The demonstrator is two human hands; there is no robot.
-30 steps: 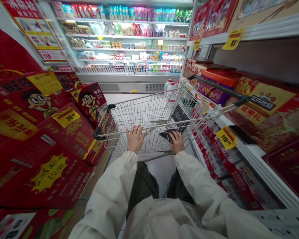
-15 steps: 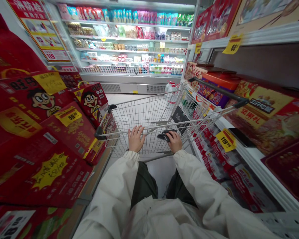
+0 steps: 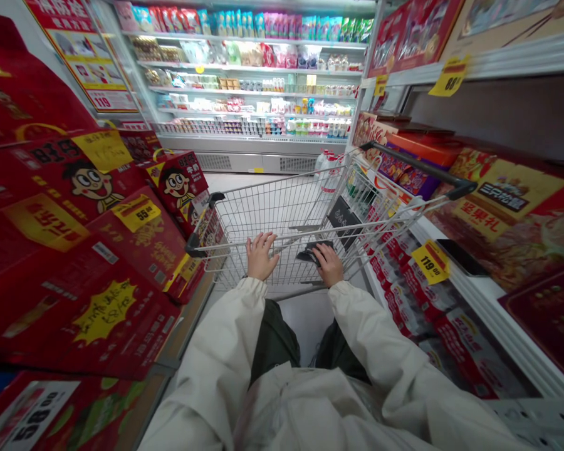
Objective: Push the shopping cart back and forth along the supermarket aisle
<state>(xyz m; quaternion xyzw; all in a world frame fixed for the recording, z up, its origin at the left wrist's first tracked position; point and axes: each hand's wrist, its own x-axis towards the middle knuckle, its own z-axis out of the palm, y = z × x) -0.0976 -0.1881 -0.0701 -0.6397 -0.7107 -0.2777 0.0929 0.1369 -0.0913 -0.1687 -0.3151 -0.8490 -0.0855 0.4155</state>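
Observation:
Both my hands rest on the near rail of a wire shopping cart (image 3: 272, 207). My left hand (image 3: 262, 255) lies over the rail with its fingers spread and curled down. My right hand (image 3: 329, 264) sits further along the rail and presses a dark flat object (image 3: 313, 253) against it. That object is partly hidden, so I cannot tell what it is. Cream jacket sleeves (image 3: 216, 351) cover both my arms.
Red cartons with a cartoon face (image 3: 94, 188) are stacked along the left. On the right stands a white display shelf (image 3: 489, 300) of boxed gift packs, with a black phone (image 3: 457, 257) lying on it. A lit refrigerated case (image 3: 249, 81) stands ahead.
The whole scene, cart included, has shifted slightly right and up in view. Both my hands stay on the rail, and the dark object stays under my right hand.

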